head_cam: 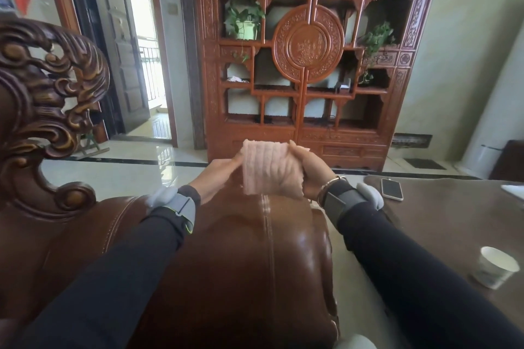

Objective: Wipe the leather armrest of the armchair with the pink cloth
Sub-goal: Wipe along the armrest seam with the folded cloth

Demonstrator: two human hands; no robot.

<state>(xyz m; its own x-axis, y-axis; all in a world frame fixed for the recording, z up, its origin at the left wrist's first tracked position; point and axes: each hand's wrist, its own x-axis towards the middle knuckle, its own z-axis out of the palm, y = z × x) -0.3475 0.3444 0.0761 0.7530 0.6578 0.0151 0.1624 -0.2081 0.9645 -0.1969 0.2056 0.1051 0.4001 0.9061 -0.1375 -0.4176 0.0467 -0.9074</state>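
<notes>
While the left hand and right hand each pinch a side of the pink cloth above the leather armrest, wiping seemingly has not begun.

Both arms extended forward toward 12 o'clock, dark sleeves, grey straps on both wrists. Left hand at 11 o'clock, fingers pinching the pink cloth edge. Right hand at 1 o'clock, fingers curled, gripping the opposite edge
</notes>
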